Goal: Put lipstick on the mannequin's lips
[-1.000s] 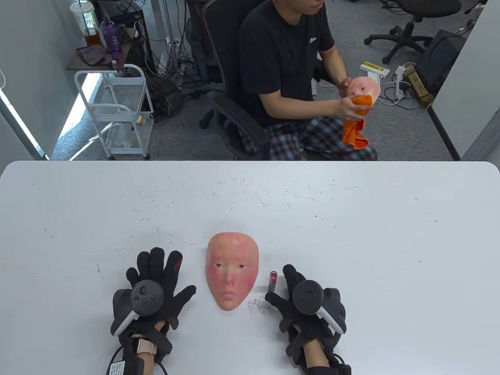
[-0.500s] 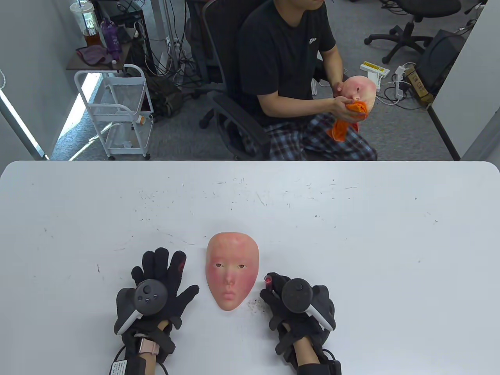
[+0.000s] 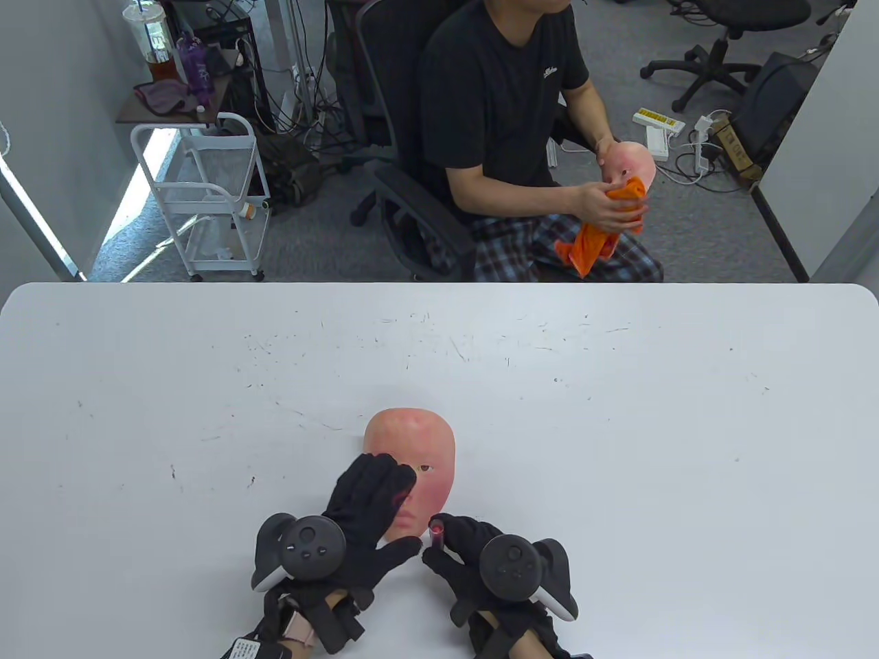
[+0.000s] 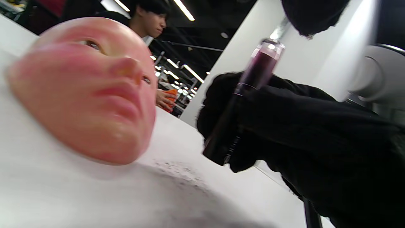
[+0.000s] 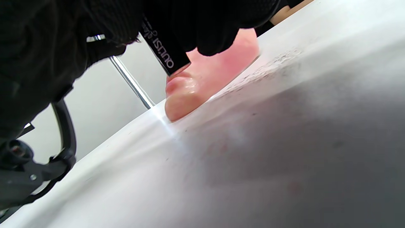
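A skin-coloured mannequin face mask (image 3: 429,453) lies face up on the white table (image 3: 584,425), chin toward me. My left hand (image 3: 384,511) lies spread and open over the mask's left half; I cannot tell whether it touches. My right hand (image 3: 457,546) grips a lipstick tube (image 3: 436,530) upright beside the chin, its clear red-filled end up. The left wrist view shows the mask's pale pink lips (image 4: 121,99), the lipstick tube (image 4: 243,95) and my right hand (image 4: 316,142), with a left fingertip (image 4: 311,12) just above the tube. In the right wrist view the tube's black end (image 5: 161,47) hangs near the mask (image 5: 205,79).
A person sits across the table and wipes another mask (image 3: 628,161) with an orange cloth (image 3: 597,237). Dark specks lie on the table by the mask's chin (image 4: 177,167). A white cart (image 3: 206,199) stands on the floor at far left.
My left hand moved right from the table onto the mask's left half. My right hand closed on the lipstick, raised it upright and moved it left toward the chin.
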Demonstrator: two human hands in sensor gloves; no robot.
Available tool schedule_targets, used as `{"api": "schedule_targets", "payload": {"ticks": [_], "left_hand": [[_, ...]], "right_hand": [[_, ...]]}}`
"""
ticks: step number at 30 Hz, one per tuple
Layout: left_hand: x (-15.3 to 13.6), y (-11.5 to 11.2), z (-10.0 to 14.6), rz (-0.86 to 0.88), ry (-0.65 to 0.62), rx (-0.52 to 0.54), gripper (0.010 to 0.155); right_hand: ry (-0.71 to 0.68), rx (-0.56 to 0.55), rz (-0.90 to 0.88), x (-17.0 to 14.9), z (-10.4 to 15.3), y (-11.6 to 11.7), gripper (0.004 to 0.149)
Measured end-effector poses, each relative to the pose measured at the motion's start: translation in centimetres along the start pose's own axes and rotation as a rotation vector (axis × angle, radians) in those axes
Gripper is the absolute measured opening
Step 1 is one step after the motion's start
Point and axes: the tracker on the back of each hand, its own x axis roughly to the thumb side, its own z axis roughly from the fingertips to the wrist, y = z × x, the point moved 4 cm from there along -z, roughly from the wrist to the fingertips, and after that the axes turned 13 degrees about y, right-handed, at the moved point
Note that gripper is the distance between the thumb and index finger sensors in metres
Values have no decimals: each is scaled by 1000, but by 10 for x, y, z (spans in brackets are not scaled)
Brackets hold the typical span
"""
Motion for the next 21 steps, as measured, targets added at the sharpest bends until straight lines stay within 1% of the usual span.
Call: {"api": "schedule_targets", "payload": {"ticks": [2, 4, 5, 7, 10, 11, 13, 14, 16, 17, 18, 19, 21], "left_hand": [[14, -4, 1, -58, -69, 19, 69], [23, -6, 1, -123, -105, 56, 59], [25, -6, 2, -156, -124, 68, 57], [28, -2, 3, -153, -156, 101, 53], [22, 6, 4, -147, -124, 114, 50], [19, 11, 4, -128, -114, 133, 50], [10, 26, 6, -70, -75, 174, 50], [1, 37, 8, -49, -30, 209, 50], [-19, 51, 11, -62, 56, 257, 50], [-29, 54, 12, -93, 104, 263, 50], [-45, 56, 15, -162, 181, 256, 50], [-54, 56, 15, -207, 226, 245, 50], [-75, 51, 16, -325, 344, 186, 49]], "right_hand": [[-24, 14, -7, 4, 1, 2, 55], [-42, 9, -16, 7, 3, 2, 54], [-42, 6, -16, 8, 3, 2, 54], [-42, 3, 6, 7, 3, 2, 53], [-31, -1, -38, 1, 1, -1, 55], [-27, 7, -49, 1, 1, -1, 54], [-9, 24, 32, -3, 0, 1, 53], [5, 27, 66, -5, -1, 1, 53], [8, 14, 51, -6, -1, -1, 53], [6, 10, 37, -6, -1, -1, 53], [0, 7, 23, -5, 0, -2, 53], [-3, 7, 24, -4, 0, -2, 53], [-13, 4, 41, -1, 0, 0, 53]]}}
